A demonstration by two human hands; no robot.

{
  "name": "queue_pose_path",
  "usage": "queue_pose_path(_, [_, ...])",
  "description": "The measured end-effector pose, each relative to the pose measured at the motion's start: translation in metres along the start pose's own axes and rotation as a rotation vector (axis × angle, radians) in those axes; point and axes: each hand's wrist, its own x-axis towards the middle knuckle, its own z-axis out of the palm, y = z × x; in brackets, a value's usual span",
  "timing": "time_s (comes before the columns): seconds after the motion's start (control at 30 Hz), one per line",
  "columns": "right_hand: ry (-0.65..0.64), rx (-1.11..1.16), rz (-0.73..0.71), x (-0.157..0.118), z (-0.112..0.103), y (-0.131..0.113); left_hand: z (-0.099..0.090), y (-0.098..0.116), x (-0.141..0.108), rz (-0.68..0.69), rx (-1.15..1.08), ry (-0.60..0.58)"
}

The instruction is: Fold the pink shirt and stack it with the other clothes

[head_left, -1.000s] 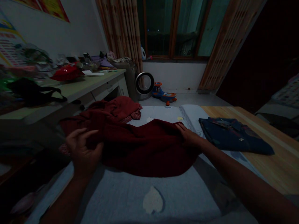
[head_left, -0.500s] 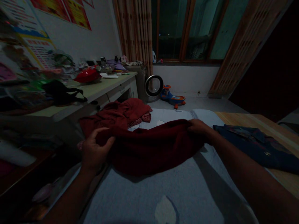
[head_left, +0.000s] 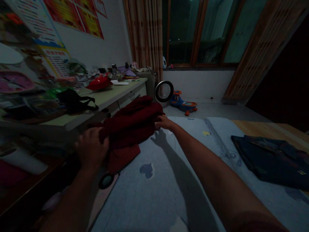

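A dark red cloth (head_left: 130, 120) is bunched between both hands, over the lighter red cloth (head_left: 124, 158) at the left edge of the bed. My left hand (head_left: 93, 148) is closed on its near left end. At its right end, my right hand (head_left: 164, 123) grips the fabric with bent fingers. The dark cloth covers most of the lighter red one, of which a lower corner shows. A folded dark blue garment (head_left: 270, 161) lies at the right.
A cluttered desk (head_left: 113, 96) runs along the left wall, with a black strap item on it. Beyond the bed sheet (head_left: 156, 199) are an open round appliance door (head_left: 164, 91) and a blue and orange ride-on toy (head_left: 182, 103).
Both hands hold the dark red cloth; it has moved left and away, from above the bed's middle onto the lighter red cloth. The view has shifted slightly left.
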Motion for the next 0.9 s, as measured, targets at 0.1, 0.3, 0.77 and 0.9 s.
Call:
queue_pose_path(0.1, [-0.107, 0.007, 0.059, -0.045, 0.037, 0.018, 0.006, -0.002, -0.010, 0.024, 0.254, -0.305])
queue_pose_path(0.3, [-0.126, 0.012, 0.134, -0.142, 0.058, 0.059, -0.009, 0.052, -0.008, 0.118, 0.379, -0.207])
queue_pose_path(0.77, [0.356, -0.574, 0.685, -0.342, -0.073, 0.158, 0.087, -0.020, 0.011, 0.306, 0.444, -0.618])
queue_pose_path(0.9, [0.369, -0.757, 0.966, -0.377, -0.102, 0.176, 0.081, 0.001, 0.001, 0.302, 0.497, -0.566])
